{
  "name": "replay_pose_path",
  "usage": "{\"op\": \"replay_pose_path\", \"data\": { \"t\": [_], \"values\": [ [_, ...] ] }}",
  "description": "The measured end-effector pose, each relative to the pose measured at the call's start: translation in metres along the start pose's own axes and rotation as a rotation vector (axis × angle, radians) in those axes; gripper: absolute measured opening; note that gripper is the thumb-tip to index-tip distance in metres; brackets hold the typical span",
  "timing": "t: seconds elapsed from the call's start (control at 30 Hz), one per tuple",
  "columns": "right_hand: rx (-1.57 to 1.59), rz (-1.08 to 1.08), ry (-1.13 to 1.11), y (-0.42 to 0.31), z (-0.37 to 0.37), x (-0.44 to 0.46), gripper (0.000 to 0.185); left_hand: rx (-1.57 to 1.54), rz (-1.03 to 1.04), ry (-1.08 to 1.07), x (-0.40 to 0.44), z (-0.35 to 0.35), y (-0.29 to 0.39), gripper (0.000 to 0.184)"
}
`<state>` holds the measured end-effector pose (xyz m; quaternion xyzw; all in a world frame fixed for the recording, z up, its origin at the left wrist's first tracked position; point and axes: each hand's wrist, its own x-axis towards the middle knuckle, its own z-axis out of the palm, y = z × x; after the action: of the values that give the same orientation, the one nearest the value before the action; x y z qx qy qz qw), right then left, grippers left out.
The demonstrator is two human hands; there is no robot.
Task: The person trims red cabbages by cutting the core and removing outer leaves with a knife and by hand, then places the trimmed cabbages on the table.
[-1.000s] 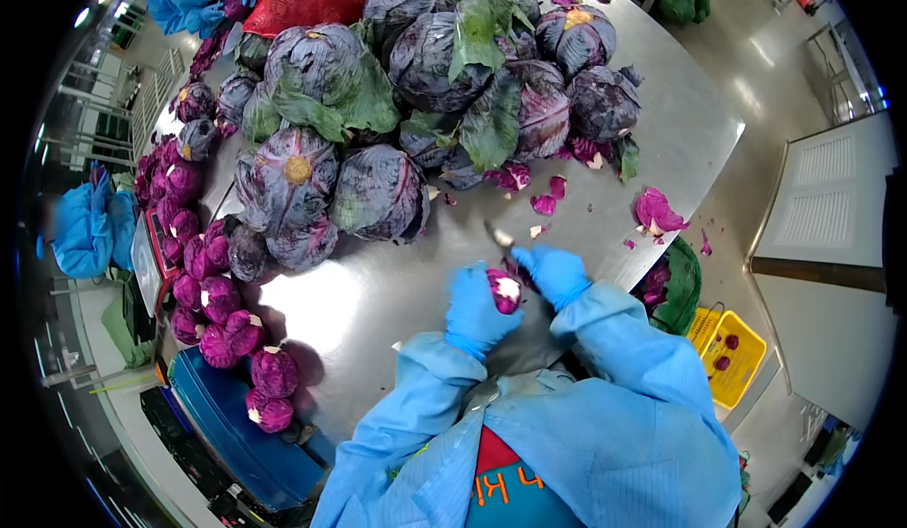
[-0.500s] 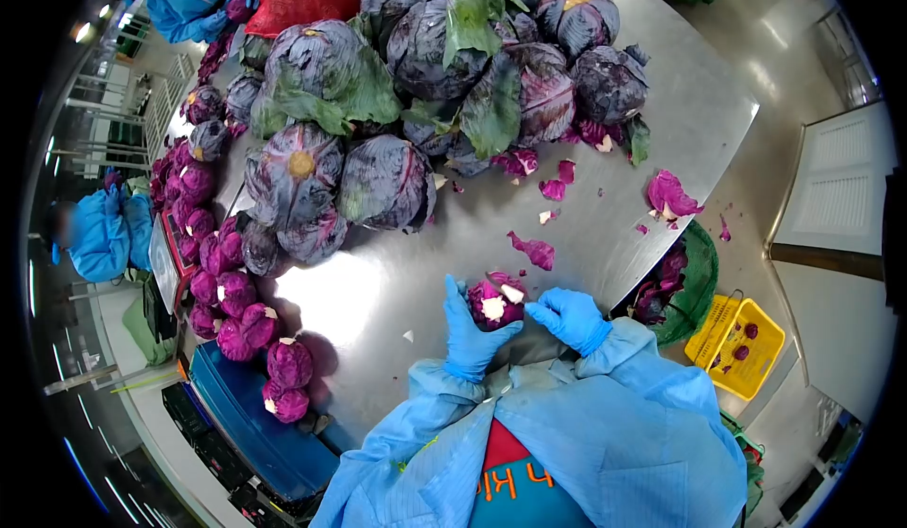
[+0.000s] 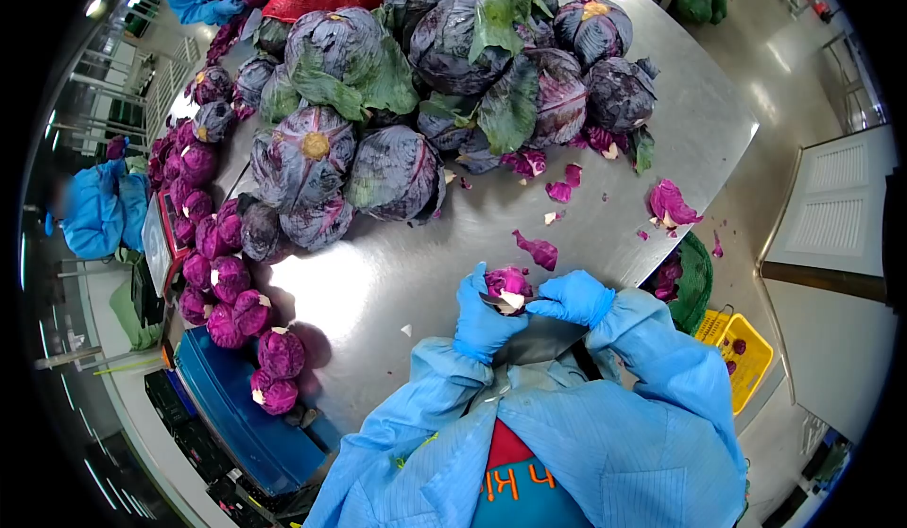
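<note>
My gloved left hand (image 3: 480,322) is wrapped around a small trimmed red cabbage (image 3: 507,281), held just above the table's near edge. Its cut white core part faces me. My gloved right hand (image 3: 574,298) is closed at the right of the cabbage, its fingers curled around a knife whose handle is hidden. A thin strip of the knife's blade (image 3: 495,301) shows against the cabbage, near the white part. Past my hands, a torn purple leaf (image 3: 537,249) lies on the steel table (image 3: 406,287).
Large untrimmed red cabbages (image 3: 397,174) are heaped at the back. Trimmed purple heads (image 3: 231,278) line the left side by a blue bin (image 3: 241,415). To the right are a green basket (image 3: 697,278) with leaves and a yellow crate (image 3: 751,363). Co-workers in blue (image 3: 94,212) stand at left.
The cabbage has turned in my left hand, and the blade now shows against it. Both hands have shifted slightly right. The whole view has swung a little.
</note>
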<state>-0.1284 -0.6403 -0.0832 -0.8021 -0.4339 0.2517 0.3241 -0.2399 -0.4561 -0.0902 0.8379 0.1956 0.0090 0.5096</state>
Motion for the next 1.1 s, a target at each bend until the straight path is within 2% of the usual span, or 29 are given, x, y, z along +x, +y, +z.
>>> {"op": "replay_pose_path", "data": {
  "t": [0.1, 0.2, 0.3, 0.4, 0.5, 0.6, 0.7, 0.8, 0.9, 0.93, 1.03, 1.1],
  "values": [
    [-0.024, 0.025, -0.06, 0.001, -0.005, 0.011, 0.051, 0.202, 0.061, 0.027, 0.003, -0.003, 0.008, 0.105],
    [-0.097, 0.1, -0.086, -0.015, -0.015, 0.022, 0.055, 0.167, 0.047, 0.003, 0.011, 0.0, -0.001, 0.096],
    [-0.145, 0.226, -0.174, -0.027, -0.018, 0.029, 0.06, -0.043, -0.162, -0.136, 0.017, -0.006, -0.002, 0.107],
    [-0.193, 0.317, -0.166, -0.041, -0.021, 0.032, 0.064, -0.048, -0.173, -0.161, 0.022, -0.004, 0.0, 0.099],
    [-0.121, 0.376, -0.037, -0.041, -0.006, 0.025, 0.06, -0.122, -0.179, -0.122, 0.022, -0.008, 0.011, 0.092],
    [0.062, 0.444, 0.213, -0.038, 0.021, 0.018, 0.056, 0.128, -0.128, -0.046, 0.019, -0.007, 0.02, 0.076],
    [0.23, 0.47, 0.204, -0.035, 0.021, 0.009, 0.048, 0.163, -0.043, -0.112, 0.023, -0.01, 0.025, 0.086],
    [0.263, 0.552, 0.162, -0.061, -0.012, 0.011, 0.039, 0.301, 0.0, -0.023, 0.018, -0.006, 0.025, 0.098],
    [0.401, 0.216, 0.38, -0.039, -0.007, 0.021, 0.044, 0.356, 0.018, -0.013, 0.015, -0.002, 0.033, 0.108],
    [0.324, 0.188, 0.163, -0.027, -0.016, 0.021, 0.061, 0.298, 0.012, -0.019, 0.016, -0.002, 0.033, 0.108],
    [0.21, 0.251, -0.105, -0.019, -0.04, 0.032, 0.062, 0.302, -0.038, -0.08, 0.024, 0.004, 0.034, 0.103],
    [0.18, 0.288, -0.102, -0.023, -0.041, 0.037, 0.054, 0.34, -0.037, -0.073, 0.025, 0.002, 0.047, 0.101]
  ]
}}
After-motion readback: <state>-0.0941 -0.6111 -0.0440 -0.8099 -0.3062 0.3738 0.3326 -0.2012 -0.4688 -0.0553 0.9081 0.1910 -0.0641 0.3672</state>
